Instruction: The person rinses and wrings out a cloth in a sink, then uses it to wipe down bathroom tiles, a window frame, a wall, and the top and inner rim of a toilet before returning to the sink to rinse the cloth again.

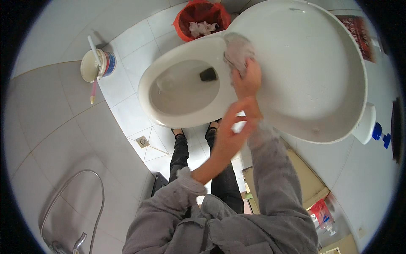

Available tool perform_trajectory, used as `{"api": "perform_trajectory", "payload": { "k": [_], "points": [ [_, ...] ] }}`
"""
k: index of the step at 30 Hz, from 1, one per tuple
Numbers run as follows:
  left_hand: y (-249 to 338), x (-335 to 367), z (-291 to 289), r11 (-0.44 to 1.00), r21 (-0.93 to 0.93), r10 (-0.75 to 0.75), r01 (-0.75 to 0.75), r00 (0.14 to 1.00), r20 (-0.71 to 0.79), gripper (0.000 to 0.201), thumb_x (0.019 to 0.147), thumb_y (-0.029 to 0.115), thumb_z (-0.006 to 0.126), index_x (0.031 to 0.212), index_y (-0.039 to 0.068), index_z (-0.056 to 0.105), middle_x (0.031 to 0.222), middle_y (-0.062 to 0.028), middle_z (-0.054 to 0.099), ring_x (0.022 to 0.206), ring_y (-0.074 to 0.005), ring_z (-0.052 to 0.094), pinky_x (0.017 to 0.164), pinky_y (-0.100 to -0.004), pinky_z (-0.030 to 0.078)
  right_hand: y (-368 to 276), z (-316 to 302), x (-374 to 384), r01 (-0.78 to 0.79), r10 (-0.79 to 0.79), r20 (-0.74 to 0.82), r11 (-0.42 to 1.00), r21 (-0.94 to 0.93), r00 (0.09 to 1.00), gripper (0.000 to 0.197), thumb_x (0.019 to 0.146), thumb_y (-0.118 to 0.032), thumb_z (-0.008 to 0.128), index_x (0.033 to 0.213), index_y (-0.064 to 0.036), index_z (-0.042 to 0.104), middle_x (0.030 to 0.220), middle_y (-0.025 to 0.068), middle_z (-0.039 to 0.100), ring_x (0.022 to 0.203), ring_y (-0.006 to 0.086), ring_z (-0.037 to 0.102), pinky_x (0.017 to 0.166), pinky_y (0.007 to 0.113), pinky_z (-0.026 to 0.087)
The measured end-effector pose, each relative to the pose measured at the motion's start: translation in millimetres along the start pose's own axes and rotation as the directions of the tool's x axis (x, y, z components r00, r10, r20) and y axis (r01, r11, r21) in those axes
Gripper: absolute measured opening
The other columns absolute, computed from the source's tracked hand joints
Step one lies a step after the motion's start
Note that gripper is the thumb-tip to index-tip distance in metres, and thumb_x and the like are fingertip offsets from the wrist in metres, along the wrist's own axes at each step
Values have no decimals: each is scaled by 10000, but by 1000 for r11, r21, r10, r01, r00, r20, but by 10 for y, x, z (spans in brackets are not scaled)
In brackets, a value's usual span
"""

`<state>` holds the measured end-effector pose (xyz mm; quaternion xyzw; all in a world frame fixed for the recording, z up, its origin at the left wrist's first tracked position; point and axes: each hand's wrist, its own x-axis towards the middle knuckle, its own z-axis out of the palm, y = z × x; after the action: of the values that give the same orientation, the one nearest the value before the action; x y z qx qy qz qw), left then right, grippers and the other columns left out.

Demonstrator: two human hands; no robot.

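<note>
Two hands work close together: the right hand [248, 80] is closed around a bunched greyish cloth [239, 51], which spreads forward past its fingers, while the left hand [237, 122], half open with curled fingers, is at the right wrist, just beside the right sleeve [270, 148]. Blur hides whether the left has hold of any fabric. The step looks like tending that cuff. To do it well, the right hand is best held steady and snug, so the cloth's loose end does not slip toward the toilet [144, 84] on its left. The left fingers would do best to pinch the cuff's edge and draw it evenly toward the elbow, clear of the basin [313, 76] to the right hand's right.
</note>
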<state>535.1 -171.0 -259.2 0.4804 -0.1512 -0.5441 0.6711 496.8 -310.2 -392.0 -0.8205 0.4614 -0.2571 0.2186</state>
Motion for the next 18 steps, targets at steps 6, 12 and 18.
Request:
{"api": "perform_trajectory", "payload": {
  "k": [6, 12, 18],
  "points": [
    [-444, -423, -903, 951, 253, -85, 176, 940, -331, 380, 820, 103, 556, 1180, 44, 449, 1156, -69, 474, 1030, -179, 494, 782, -262, 451, 42, 531, 487, 494, -418, 269, 781, -383, 868, 435, 610, -198, 687, 1016, -173, 532, 1313, 81, 331, 1181, 358, 294, 837, 575, 290],
    [-759, -784, -1166, 915, 229, -215, 331, 883, -417, 353, 844, 127, 548, 1172, 32, 459, 1065, -59, 527, 933, -108, 506, 799, -228, 414, 197, 345, -179, 617, -502, 360, 662, -425, 786, 274, 645, -173, 611, 915, -180, 563, 1164, 41, 442, 1051, 327, 399, 656, 500, 386],
    [-737, -1149, -1314, 885, 287, -231, 366, 881, -412, 294, 819, 96, 564, 1101, 36, 505, 1091, -66, 510, 893, -135, 552, 674, -218, 458, -275, 242, -1469, 178, -36, 372, 918, -355, 927, 367, 572, -229, 678, 922, -192, 571, 1145, 69, 438, 1016, 350, 406, 694, 489, 390]
  ]
}}
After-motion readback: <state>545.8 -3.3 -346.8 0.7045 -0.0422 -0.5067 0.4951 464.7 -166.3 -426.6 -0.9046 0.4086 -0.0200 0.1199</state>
